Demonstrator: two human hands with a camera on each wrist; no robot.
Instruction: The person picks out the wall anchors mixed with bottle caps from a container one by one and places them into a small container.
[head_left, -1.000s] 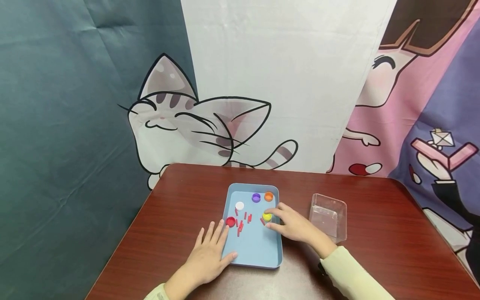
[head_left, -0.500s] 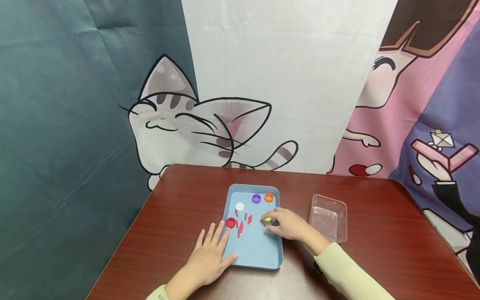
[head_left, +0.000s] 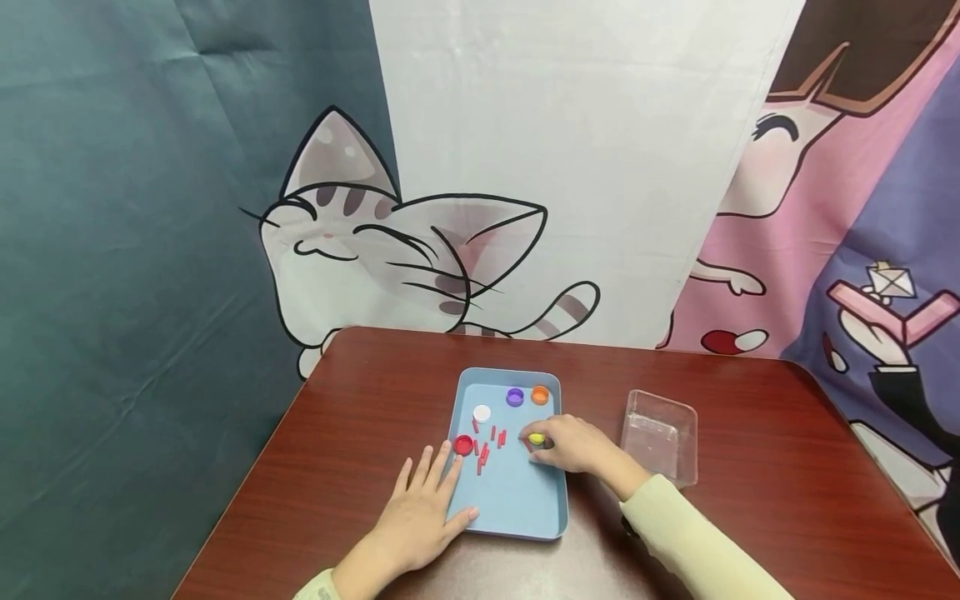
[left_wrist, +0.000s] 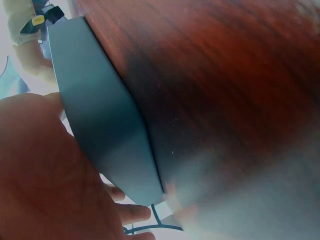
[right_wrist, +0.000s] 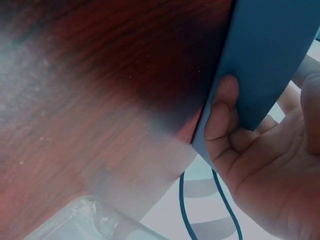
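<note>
My left hand [head_left: 417, 510] lies with fingers spread over the near left rim of a blue tray [head_left: 510, 508]. Over the tray's right side, my right hand [head_left: 576, 446] has its index finger and thumb bent around a small red stick [head_left: 527, 445]. Whether they grip that stick cannot be made out. A yellow bottle-cap-like piece [head_left: 536, 438] shows partly under the index finger. In the right wrist view, other curled fingers [right_wrist: 220, 120] of this hand touch the tray's outer wall [right_wrist: 270, 45]. Several more red sticks [head_left: 483, 454] lie left of the tray's middle.
Inside the tray are a red cap [head_left: 463, 446], a white cap [head_left: 482, 413], a purple cap [head_left: 514, 397] and an orange cap [head_left: 540, 395]. A clear plastic box [head_left: 660, 437] stands right of the tray on the brown table [head_left: 360, 417]. A printed curtain hangs behind.
My right hand has shifted slightly left and lowered, its index finger moving from over the yellow cap to the red stick beside it. My left hand has stayed in place.
</note>
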